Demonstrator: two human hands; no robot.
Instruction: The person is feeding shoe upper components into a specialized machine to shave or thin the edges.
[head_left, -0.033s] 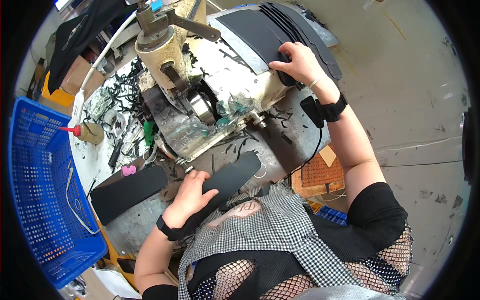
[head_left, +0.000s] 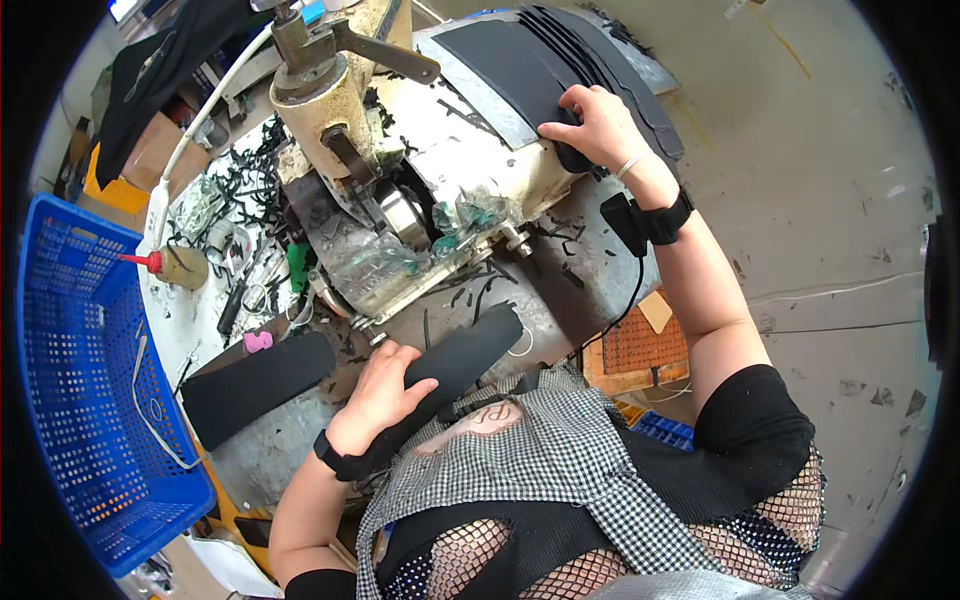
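Note:
A long black strip with a rounded end (head_left: 470,350), looking like leather or a similar sheet material, lies at the bench's near edge, against my apron. My left hand (head_left: 382,392) is closed at its left edge, thumb across the top; the fingertips' undersides are hidden. Farther off to the right, several broad black panels (head_left: 500,65) lie fanned and overlapping on the machine's bed. My right hand (head_left: 600,128) grips the near end of one panel, with the thumb and fingers bent around it. Another black strip (head_left: 260,385) rests left of my left hand.
A machine with a metal post and wheel (head_left: 405,215) stands between my hands. Black scraps (head_left: 255,180) litter its left side, near a red-tipped bottle (head_left: 180,266). A blue plastic basket (head_left: 75,350) sits at the left. A cable (head_left: 625,300) hangs from my right wrist device.

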